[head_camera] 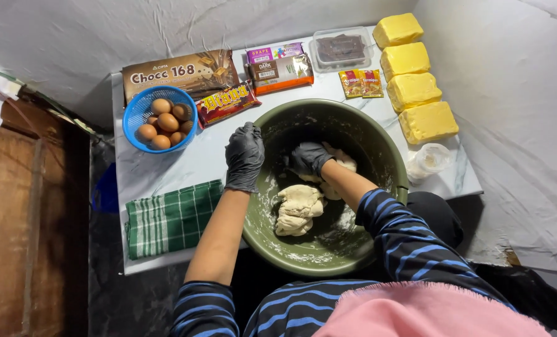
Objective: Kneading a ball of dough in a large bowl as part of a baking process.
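Bowl (pixel 378 150) at table (pixel 166 168) centre, dough (pixel 298 209) inside; egg basket (pixel 135 115) at ten o'clock, butter blocks (pixel 412 87) two, cloth (pixel 169 218) eight.

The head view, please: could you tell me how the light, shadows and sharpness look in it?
Head view: even, soft light on the table and bowl; the dough and both gloved hands, left and right, are sharp; faint glare on the chocolate packs; the floor at left is in deep shadow; wide-angle bending at the edges.

Left hand (pixel 244 156), right hand (pixel 309 158): wore black thin rubber gloves. Dark navy blue-striped sleeves pushed up forearms. Pink frayed-edge cloth at chest.
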